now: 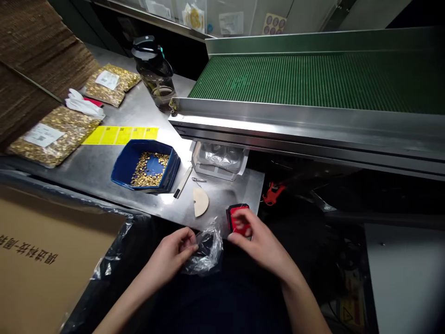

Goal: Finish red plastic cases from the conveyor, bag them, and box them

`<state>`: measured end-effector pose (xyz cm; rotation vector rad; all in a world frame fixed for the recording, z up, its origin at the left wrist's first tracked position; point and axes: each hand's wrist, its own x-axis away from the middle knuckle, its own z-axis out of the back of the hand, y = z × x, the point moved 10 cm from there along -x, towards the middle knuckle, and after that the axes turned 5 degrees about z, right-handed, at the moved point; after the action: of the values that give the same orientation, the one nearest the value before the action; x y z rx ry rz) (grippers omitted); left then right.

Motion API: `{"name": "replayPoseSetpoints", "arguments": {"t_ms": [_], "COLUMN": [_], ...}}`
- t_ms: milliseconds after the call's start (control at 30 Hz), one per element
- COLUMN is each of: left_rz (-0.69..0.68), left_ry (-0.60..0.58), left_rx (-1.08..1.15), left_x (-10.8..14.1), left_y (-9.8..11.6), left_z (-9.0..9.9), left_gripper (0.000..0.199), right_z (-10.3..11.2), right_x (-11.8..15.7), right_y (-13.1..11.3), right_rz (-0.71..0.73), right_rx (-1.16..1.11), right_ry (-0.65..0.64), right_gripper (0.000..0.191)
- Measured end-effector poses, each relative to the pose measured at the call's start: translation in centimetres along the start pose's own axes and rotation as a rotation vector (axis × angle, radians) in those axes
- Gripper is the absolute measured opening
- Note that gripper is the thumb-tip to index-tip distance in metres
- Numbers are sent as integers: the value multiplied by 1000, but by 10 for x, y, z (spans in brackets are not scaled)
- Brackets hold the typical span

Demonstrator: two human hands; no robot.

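Observation:
My left hand [177,248] pinches the edge of a clear plastic bag [206,254] close to my lap; something dark shows through the plastic. My right hand [253,234] is over a small red pad or tray with a black border [233,217] at the table's front corner. Its fingers are slightly blurred, bent and apart from the thumb, with nothing visible between them. Whether they touch the red piece I cannot tell. Left of it lie a pale half-round disc [200,202] and a slim knife-like tool [182,183]. A blue bin [118,169] holds many small brass-coloured pieces [149,180].
A green ribbed conveyor [295,81] with a metal side rail [295,127] runs across the back right. A dark bottle [155,76], bags of brass pieces [57,134], yellow labels [121,135] and a white tray [219,171] stand around. A lined carton [52,273] is at left.

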<state>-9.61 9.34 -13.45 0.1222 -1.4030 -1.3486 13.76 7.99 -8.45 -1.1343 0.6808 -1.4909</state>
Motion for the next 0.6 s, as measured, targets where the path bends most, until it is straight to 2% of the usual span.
{"name": "replayPoseSetpoints", "arguments": {"t_ms": [33,67,100,167,267,367,433,500,600], "left_rz": [46,79,104,139,159,103,53,-12,-114], "left_ry": [-48,-88,-116,-133,-90,3,44,94,185], "left_rx": [53,109,164,262,327,269,207,110,-33], "left_x": [6,11,16,21,17,5,-2,-7,-11], "left_y": [-10,-17,-22,-27,-25,-13,-3,9,28], "left_z": [-6,-12,-18,-28,-34,-27,-23,-20,-22], "left_gripper": [22,27,31,38,49,55,55,53,51], "right_z": [8,11,5,-20,-56,-64,-54,-34,19], "right_x": [18,37,54,77,75,49,37,37,62], "right_y": [25,50,72,101,114,118,120,118,97], "right_rz": [-120,-245,-355,-501,-559,-518,-478,-430,-288], "right_rx": [-45,-83,-152,-417,-848,-960,-945,-924,-754], "right_ry": [77,127,133,133,259,421,501,576,728], "right_gripper": [29,34,40,43,50,50,50,48,41]}}
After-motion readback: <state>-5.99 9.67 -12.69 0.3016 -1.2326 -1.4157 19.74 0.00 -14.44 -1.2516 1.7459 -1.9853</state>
